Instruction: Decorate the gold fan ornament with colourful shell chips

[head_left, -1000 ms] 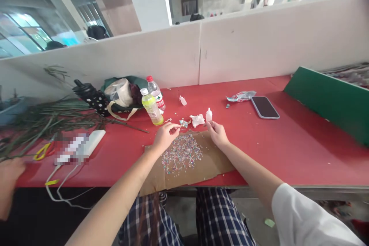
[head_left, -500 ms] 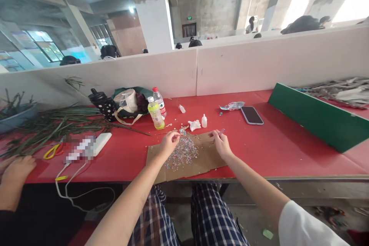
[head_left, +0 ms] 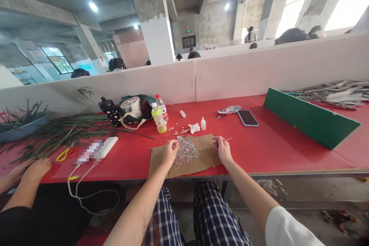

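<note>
A person's left hand (head_left: 170, 153) pinches its fingers (head_left: 174, 144) together over a heap of multicoloured flakes (head_left: 186, 153), anything between them too small to tell, while the right hand (head_left: 223, 150) grips a slim tool (head_left: 224, 141) between thumb and fingers. The tool's long axis lies nearly level across the desk (head_left: 276, 150), one end out over a sheet of torn brown cardboard (head_left: 209, 157) at the desk's front edge. Red desk surface runs open to the right as far as a green board (head_left: 311, 117). Behind the cardboard stand a yellow-green drink bottle (head_left: 158, 120), a small white bottle (head_left: 203, 124) and a crumpled tissue (head_left: 194, 128); a phone (head_left: 248, 118) lies further right. Another person's hand (head_left: 36, 169) rests near the desk's front left edge, beside yellow scissors (head_left: 65, 155).
</note>
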`<state>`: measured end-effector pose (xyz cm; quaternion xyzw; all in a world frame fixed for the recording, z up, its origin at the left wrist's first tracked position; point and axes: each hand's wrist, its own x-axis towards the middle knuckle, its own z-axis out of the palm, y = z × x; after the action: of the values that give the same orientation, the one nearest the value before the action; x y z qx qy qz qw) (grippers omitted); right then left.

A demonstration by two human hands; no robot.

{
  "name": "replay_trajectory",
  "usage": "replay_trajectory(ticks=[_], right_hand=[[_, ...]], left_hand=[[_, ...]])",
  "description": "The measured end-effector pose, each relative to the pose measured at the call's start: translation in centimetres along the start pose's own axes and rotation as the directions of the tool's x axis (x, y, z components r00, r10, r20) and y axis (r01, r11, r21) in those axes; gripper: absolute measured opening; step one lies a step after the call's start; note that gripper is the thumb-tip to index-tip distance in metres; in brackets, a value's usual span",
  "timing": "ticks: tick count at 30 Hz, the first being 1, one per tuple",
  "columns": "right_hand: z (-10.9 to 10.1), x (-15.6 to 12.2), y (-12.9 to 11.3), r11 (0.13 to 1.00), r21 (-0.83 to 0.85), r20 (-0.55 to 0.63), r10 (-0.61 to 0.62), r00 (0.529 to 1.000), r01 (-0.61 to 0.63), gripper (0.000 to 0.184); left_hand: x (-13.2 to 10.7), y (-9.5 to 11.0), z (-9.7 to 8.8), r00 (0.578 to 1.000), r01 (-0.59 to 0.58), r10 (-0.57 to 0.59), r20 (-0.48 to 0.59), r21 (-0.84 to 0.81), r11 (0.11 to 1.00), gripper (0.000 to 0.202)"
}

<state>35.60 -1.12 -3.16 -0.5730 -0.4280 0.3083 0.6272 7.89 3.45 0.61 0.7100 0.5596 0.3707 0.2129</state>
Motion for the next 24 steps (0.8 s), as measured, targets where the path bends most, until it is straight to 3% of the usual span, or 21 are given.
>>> replay_trajectory(ticks=[11,24], right_hand=[[0.3,0.2,0.7,0.998,-0.047,0.027,0.050,0.998,-0.049,0.032],[0.5,-0.1,0.5,0.987,-0.146,0.040,0.072,0.997,-0.066,0.032]], left_hand=[[-1.3,-0.6,0.4,0.987,0.129,-0.124,-0.107,0.050,0.990,0.032],[-1.5,0.3,0.2,0.981,0.181,-0.174,-0.086,0.087,0.980,0.032]])
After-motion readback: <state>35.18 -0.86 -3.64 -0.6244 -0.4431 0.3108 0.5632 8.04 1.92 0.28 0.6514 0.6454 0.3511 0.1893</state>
